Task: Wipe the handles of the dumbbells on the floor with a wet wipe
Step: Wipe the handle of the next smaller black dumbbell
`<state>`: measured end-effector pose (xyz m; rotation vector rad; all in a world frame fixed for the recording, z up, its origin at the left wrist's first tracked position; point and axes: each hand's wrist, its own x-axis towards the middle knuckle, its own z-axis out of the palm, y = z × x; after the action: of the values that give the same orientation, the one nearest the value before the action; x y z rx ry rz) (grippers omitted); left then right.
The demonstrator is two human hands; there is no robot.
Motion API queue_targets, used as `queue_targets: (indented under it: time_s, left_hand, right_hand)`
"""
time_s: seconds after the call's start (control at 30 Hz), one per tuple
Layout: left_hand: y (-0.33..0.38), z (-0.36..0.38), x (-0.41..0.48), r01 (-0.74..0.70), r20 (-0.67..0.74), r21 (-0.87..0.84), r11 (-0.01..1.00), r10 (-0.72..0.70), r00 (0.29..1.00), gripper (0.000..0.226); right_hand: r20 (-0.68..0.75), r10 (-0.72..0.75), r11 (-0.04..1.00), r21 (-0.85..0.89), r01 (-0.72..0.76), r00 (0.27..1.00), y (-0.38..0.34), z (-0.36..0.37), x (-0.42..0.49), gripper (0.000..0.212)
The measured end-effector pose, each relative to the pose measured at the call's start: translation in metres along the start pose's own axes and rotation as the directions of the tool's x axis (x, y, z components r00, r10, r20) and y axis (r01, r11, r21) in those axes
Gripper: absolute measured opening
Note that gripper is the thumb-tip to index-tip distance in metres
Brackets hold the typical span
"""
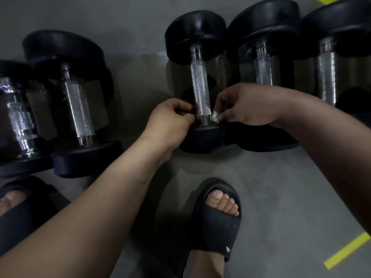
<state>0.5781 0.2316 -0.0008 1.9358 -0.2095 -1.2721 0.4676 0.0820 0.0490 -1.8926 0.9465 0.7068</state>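
Several black dumbbells with knurled steel handles lie side by side on the grey floor. At the near end of the middle dumbbell's handle (pixel 200 87), my right hand (pixel 249 105) pinches a small white wet wipe (pixel 215 116) against the handle's right side. My left hand (pixel 170 119) has its fingers curled at the left side of the same handle, just above the near weight head (pixel 202 137); whether it holds part of the wipe is hidden. Other handles (pixel 263 67) (pixel 325 77) lie to the right, and others (pixel 79 109) (pixel 20 119) to the left.
My feet in black slides stand close to the dumbbells, one at lower centre (pixel 216 217) and one at the left edge (pixel 18 203). Yellow tape strips (pixel 347 251) mark the floor at lower right and top right.
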Motion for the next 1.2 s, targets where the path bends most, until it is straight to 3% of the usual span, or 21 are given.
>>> queue_targets:
  time_s: [0.37,0.6,0.8,0.97,1.07,1.13,1.2]
  left_hand:
    - [0.011,0.01,-0.015,-0.018,-0.051,-0.015,1.0,0.017,0.999,0.043]
    - [0.011,0.011,-0.015,-0.028,-0.048,0.006,1.0,0.029,0.998,0.04]
    - [0.009,0.013,-0.014,-0.039,-0.072,0.008,0.999,0.04,0.997,0.041]
    - [0.007,0.012,-0.012,-0.079,-0.09,0.013,0.997,0.08,0.993,0.043]
    - [0.008,0.01,-0.012,-0.115,-0.089,0.043,0.992,0.119,0.989,0.054]
    - [0.009,0.009,-0.012,-0.131,-0.077,0.05,0.99,0.135,0.988,0.058]
    - [0.009,0.009,-0.012,-0.142,-0.077,0.052,0.989,0.145,0.986,0.059]
  right_hand:
    - [-0.067,-0.002,0.992,0.123,0.011,0.998,-0.003,-0.004,-0.01,0.014]
    - [-0.193,0.016,0.997,0.082,0.0,0.981,-0.013,0.007,-0.005,0.017]
    - [-0.393,0.115,0.96,0.28,-0.001,0.912,-0.003,0.013,0.007,0.01]
    - [-0.27,0.077,0.932,0.362,0.027,0.96,-0.001,0.008,0.003,0.006]
    - [-0.309,0.086,0.944,0.329,0.021,0.947,0.001,0.011,0.006,0.011]
    - [-0.334,0.118,0.906,0.422,0.036,0.935,-0.003,0.015,0.013,0.013]
    - [-0.345,0.165,0.798,0.598,0.081,0.924,-0.007,0.016,0.02,0.019]
